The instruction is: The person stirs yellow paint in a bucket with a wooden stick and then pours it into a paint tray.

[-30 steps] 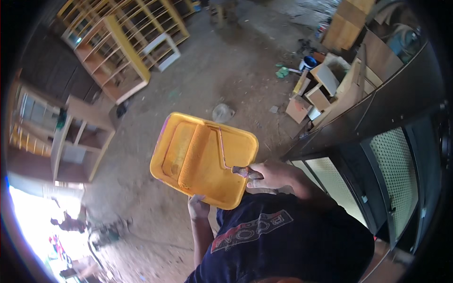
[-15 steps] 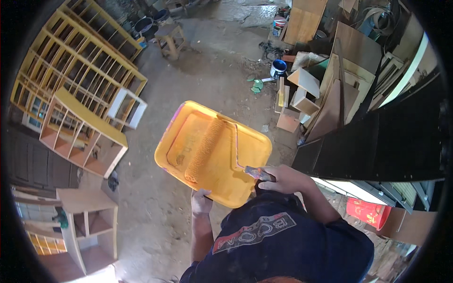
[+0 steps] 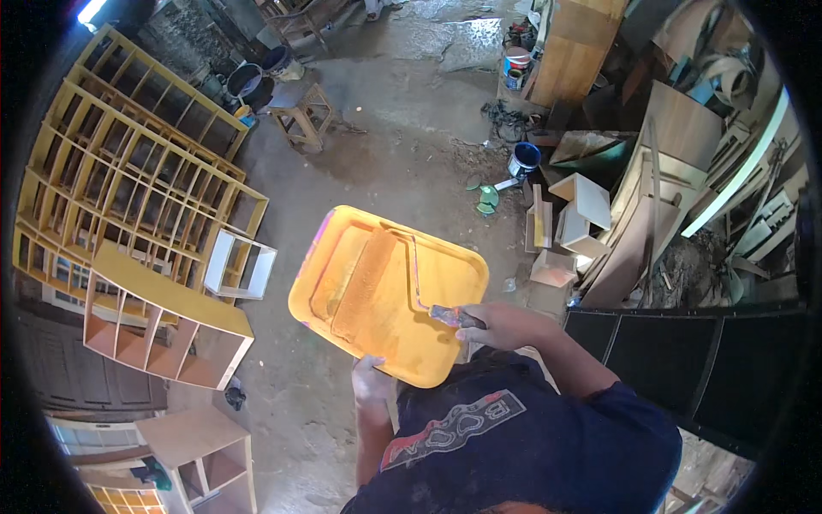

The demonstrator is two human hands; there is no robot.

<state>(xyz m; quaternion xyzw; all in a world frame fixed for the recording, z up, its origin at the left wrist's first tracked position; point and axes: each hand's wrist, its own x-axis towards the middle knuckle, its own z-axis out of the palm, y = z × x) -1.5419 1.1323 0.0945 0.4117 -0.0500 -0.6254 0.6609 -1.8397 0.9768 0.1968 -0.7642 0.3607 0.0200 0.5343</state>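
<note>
A yellow paint tray (image 3: 407,343) with pink smears on its rim is held out in front of me. My left hand (image 3: 371,381) grips its near edge. An orange-coated roller (image 3: 360,283) lies across the inside of the tray. Its wire frame runs toward the right to a paint-stained handle, which my right hand (image 3: 475,325) holds closed over the tray's right part; part of that handle is hidden by my fingers.
Yellow frames (image 3: 137,171) and unfinished cabinets (image 3: 197,454) stand along the left. At right are stacked boards (image 3: 668,137), small wooden boxes (image 3: 582,210), a blue bucket (image 3: 523,161) and black panels (image 3: 651,368). A wooden stool (image 3: 300,111) stands ahead on the dirty floor.
The view has swung toward the room ahead, showing more frames and boards and no longer the bright opening at lower left. Both hands still hold the tray and roller.
</note>
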